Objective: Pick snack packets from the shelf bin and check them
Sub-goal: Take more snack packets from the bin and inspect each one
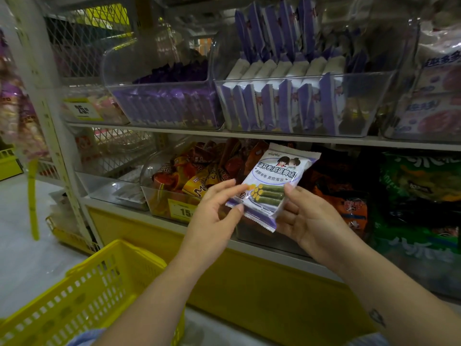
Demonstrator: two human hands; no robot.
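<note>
Holding a snack packet [272,186] in the middle of the frame, I have it in front of the lower shelf [249,134] of a shop rack. My right hand [306,221] grips its right edge, thumb on the front and fingers behind. My left hand [214,216] is loose, with nearly straight fingers just touching the packet's left edge.

The rack is white with a yellow base, standing on a pale floor [22,245]. A yellow basket [87,283] sits at lower left. At upper right, a clear bin [299,78] holds rows of purple-and-white packets like mine. Below it, left of the packet, another clear bin [159,198] holds orange and red wrappers. Green bags [419,186] fill the right edge.

My packet is white with purple trim, Chinese characters, two cartoon figures and green rolls with yellow centres. A yellow price tag [83,111] at upper left reads 25. Another price tag [184,212] on the orange bin reads 15.
</note>
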